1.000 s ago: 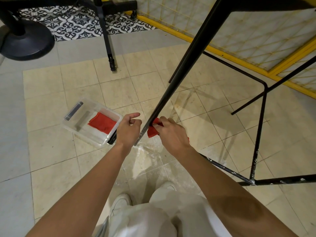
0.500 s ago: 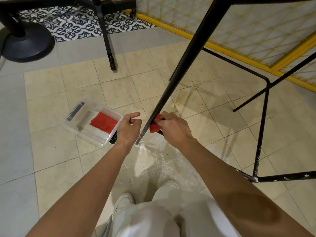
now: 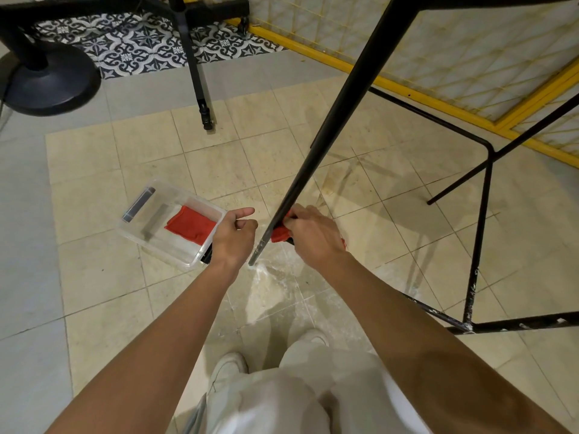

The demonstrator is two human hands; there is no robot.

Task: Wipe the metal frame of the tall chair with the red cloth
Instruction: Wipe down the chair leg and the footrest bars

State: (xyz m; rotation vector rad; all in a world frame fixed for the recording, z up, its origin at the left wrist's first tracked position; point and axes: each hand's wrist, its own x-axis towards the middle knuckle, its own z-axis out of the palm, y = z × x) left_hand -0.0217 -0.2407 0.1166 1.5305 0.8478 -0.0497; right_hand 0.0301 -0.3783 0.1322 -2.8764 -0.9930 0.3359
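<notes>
Under right hand (image 3: 313, 236), half-hidden red cloth (image 3: 279, 234)

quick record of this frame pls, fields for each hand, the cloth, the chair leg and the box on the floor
right hand: grips red cloth against the chair leg, near its foot
left hand: fingers curled, holding nothing, beside the leg, not touching
chair leg: black, slanted, foot on the tile floor
clear box: on floor to the left, holds a second red cloth
</notes>
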